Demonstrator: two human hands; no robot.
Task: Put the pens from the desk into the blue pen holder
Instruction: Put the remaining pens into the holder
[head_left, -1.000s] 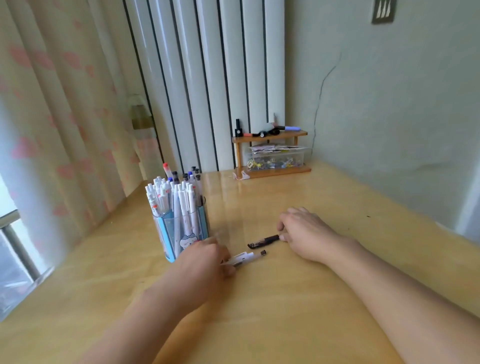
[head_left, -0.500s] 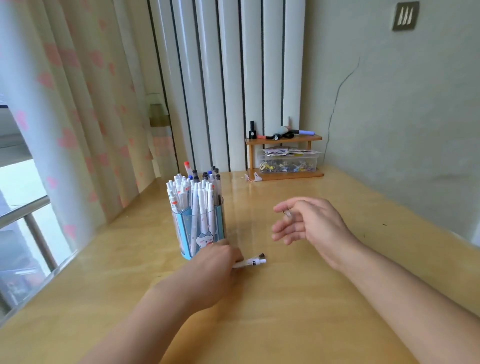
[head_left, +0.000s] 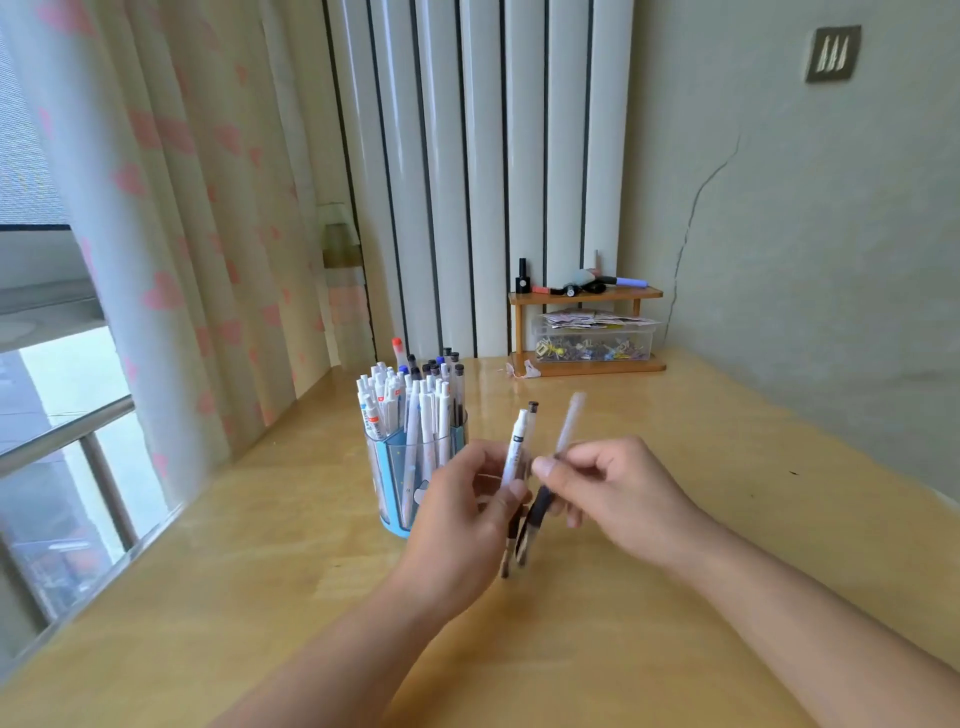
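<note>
The blue pen holder stands on the wooden desk, packed with several upright white pens. Just right of it, my left hand is raised off the desk and grips white pens, which point up. My right hand is close beside it, pinching a pen with a clear barrel and black grip, held upright and blurred. The two hands almost touch. The lower ends of the pens stick out below the fingers.
A small wooden shelf with a clear box of small items and some bottles stands at the back against the wall. A curtain and a window rail run along the desk's left edge. A green wall borders the right.
Both hands have lifted off the desk with pens. The left picked up the white pens, the right now holds the black-grip pen upright. The view has also tilted upward.
</note>
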